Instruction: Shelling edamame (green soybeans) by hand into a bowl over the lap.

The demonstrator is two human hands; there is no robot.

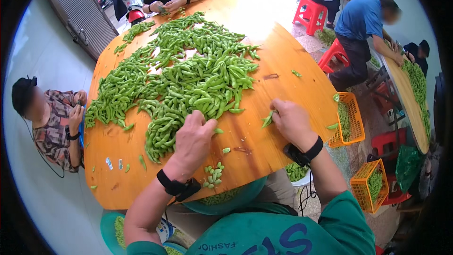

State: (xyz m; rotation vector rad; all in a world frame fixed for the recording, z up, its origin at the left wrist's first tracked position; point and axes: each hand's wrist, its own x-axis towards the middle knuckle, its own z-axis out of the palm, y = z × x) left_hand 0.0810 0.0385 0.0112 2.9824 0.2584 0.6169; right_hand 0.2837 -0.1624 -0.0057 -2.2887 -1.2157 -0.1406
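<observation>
A large spread of green soybean pods (198, 78) lies across the orange wooden table (262, 148). My left hand (194, 138) is at the near edge of the pods, its fingers curled; whether it grips a pod is hidden. To the right, above the bare wood, my right hand (290, 120) pinches a green pod (268, 119) between thumb and fingers. A small group of shelled beans (213, 175) rests near the table's front edge. One loose bean (226, 150) lies just right of my left hand.
A green basin (226, 198) stands below the front edge. Orange plastic crates (354, 120) with green contents are on the floor at right. People sit at the table's far side and left. Other people work at a second table (403, 92) beyond red stools (309, 14).
</observation>
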